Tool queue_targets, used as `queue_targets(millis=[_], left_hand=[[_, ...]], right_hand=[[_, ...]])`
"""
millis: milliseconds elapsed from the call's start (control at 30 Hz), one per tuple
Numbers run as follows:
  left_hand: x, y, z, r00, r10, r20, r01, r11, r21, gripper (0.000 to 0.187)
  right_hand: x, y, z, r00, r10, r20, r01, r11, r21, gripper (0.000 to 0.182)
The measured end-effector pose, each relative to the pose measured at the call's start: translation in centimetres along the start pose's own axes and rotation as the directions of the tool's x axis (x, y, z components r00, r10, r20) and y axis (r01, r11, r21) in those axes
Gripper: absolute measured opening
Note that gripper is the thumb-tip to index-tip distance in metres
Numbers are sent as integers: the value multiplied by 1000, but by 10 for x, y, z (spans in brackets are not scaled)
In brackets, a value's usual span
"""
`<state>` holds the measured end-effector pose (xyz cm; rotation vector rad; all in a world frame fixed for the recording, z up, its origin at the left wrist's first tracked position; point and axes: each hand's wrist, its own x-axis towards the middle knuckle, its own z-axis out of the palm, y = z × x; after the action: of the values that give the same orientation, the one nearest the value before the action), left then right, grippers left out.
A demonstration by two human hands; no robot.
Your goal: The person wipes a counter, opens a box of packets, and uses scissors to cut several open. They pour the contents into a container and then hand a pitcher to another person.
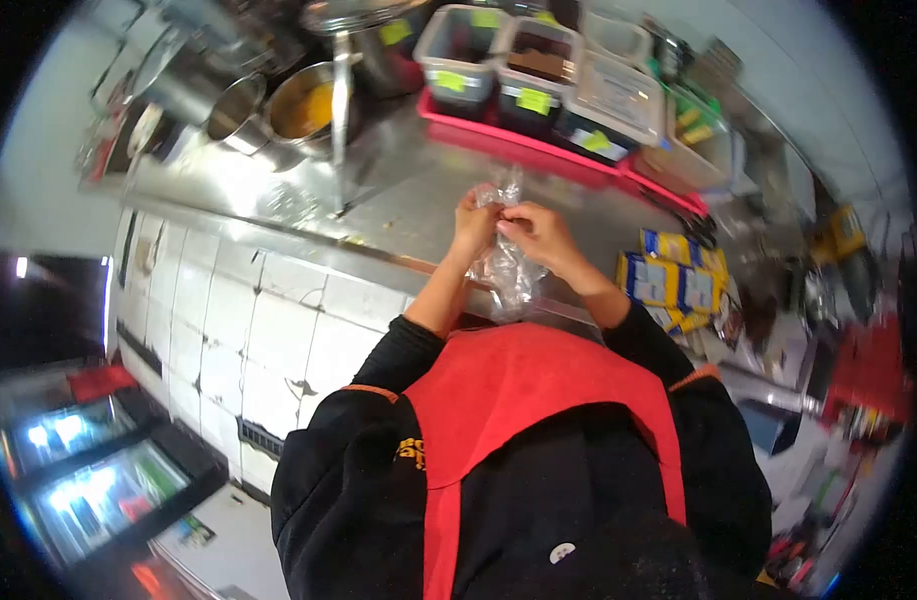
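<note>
Both my hands meet over the front of the steel counter, on a clear plastic bag (511, 278). My left hand (476, 222) is closed around the gathered plastic near its upper part. Beside it, my right hand (539, 232) pinches the same plastic, its fingertips close to those of my left. The bag's crumpled lower part hangs below my hands toward my red apron (539, 385), and a loose end sticks up above them. What the bag holds, if anything, I cannot make out.
A pink tray (539, 150) with several labelled plastic tubs stands behind my hands. Steel pots (304, 105) sit at the back left, one with something yellow inside. Yellow and blue packets (669, 283) lie to the right. The steel counter (394, 190) runs along a white tiled front.
</note>
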<state>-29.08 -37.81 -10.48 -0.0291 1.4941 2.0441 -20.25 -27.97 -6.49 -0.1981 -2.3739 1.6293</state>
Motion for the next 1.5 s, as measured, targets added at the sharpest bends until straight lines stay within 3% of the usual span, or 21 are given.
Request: queue_targets(millis=[67, 167, 233, 267, 367, 433, 500, 567, 600, 667, 700, 800, 833, 900, 933, 967, 1033, 1167, 1267, 1433, 1500], left_hand=[[-6, 20, -15, 995, -95, 5, 92, 947, -309, 31], [-8, 35, -40, 998, 1, -65, -29, 903, -428, 19], [-16, 52, -67, 995, -24, -99, -27, 873, -487, 12], [-21, 63, -79, 992, -58, -115, -13, 844, -537, 7], [-50, 93, -97, 950, -82, -300, -75, 877, -475, 15], [-63, 91, -123, 939, -47, -340, -121, 881, -457, 18], [-76, 86, -149, 910, 127, -395, -285, 882, -375, 20], [-94, 88, -169, 887, 136, -441, -310, 884, -349, 23], [-107, 90, -177, 862, 144, -486, -348, 864, -363, 25], [-131, 95, -189, 813, 149, -562, -413, 829, -377, 27], [-140, 97, -196, 790, 151, -595, -440, 814, -378, 29], [-160, 89, -223, 749, 149, -646, -515, 744, -425, 24], [-166, 87, -229, 730, 150, -667, -532, 737, -417, 22], [-172, 81, -245, 751, 169, -639, -532, 729, -432, 21], [-174, 82, -247, 769, 184, -612, -527, 724, -445, 20], [-174, 81, -246, 768, 191, -611, -531, 722, -442, 20], [-173, 86, -236, 735, 127, -666, -524, 730, -439, 19], [-172, 89, -229, 751, 131, -647, -510, 737, -444, 5], [-177, 87, -232, 744, 142, -652, -518, 739, -431, 6], [-199, 81, -252, 729, 172, -663, -552, 721, -420, 6], [-208, 80, -259, 688, 127, -715, -563, 715, -415, 7]], right_hand=[[15, -43, 8, 999, 0, 32, 0, 1000, 1, 22], [55, -70, 24, 997, 42, 66, -34, 991, -131, 16], [97, -92, 42, 871, -491, 12, 466, 819, -334, 12], [118, -105, 53, 870, -490, 57, 479, 810, -338, 12], [178, -124, 114, 882, -469, 42, 465, 854, -234, 18], [206, -129, 159, 976, -143, 166, 150, 988, -28, 13], [224, -126, 197, 860, -477, 182, 499, 861, -100, 8], [237, -121, 217, 751, -465, 469, 614, 752, -239, 15], [237, -117, 223, 746, -469, 473, 620, 749, -234, 15], [235, -109, 225, 826, -178, 535, 525, 587, -616, 38], [232, -109, 220, 824, -178, 538, 528, 584, -616, 38], [226, -123, 195, 903, 272, 334, -15, 795, -607, 59], [226, -121, 195, 903, 270, 334, -13, 794, -608, 59], [232, -115, 194, 787, 583, 202, -519, 803, -295, 62], [234, -100, 195, 809, 528, 258, -565, 819, 95, 62], [242, -89, 200, 813, 523, 258, -560, 823, 98, 62], [257, -81, 209, 826, 534, 180, -556, 719, 417, 57], [262, -105, 215, 791, 612, 31, -567, 712, 413, 36], [278, -83, 207, 808, 571, 147, -574, 703, 420, 34], [284, -80, 204, 841, 540, -20, -456, 730, 508, 34], [288, -82, 199, 808, 583, 83, -541, 680, 496, 33]])
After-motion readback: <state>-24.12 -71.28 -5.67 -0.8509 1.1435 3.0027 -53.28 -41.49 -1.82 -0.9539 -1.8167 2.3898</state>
